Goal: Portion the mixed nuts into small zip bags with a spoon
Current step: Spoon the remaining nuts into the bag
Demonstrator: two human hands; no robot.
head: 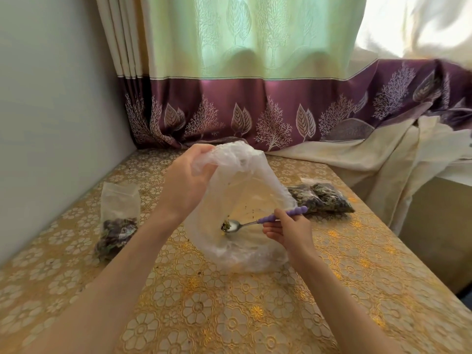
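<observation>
Head view looks down over my two bare forearms to the table [229, 315], which wears a gold floral cloth. My left hand [187, 180] is raised near the middle, its fingers [201, 152] curled round the bunched rim of a large clear plastic bag [245, 190] and holding its mouth up and open toward me. My right hand [288, 231] sits just right of the bag's opening, its fingers pinching the purple beaded handle of a spoon [265, 219]. The metal bowl of the spoon reaches left into the bag and rests low inside it, carrying a small dark clump of the mixed nuts [226, 224]; only scattered crumbs show on the rest of the bag's inner wall. To the left, well apart from the big bag, a small zip bag [118, 221] stands slumped on the table with a dark heap of the mix in its lower part. On the far right, just beyond the spoon's handle tip, filled zip bags [321, 198] lie flat on the table, packed dark; I cannot tell how many they are. A green and purple curtain [242, 72] hangs along the far edge, its purple hem patterned with leaves, and a pale wall [51, 111] closes the left side.
</observation>
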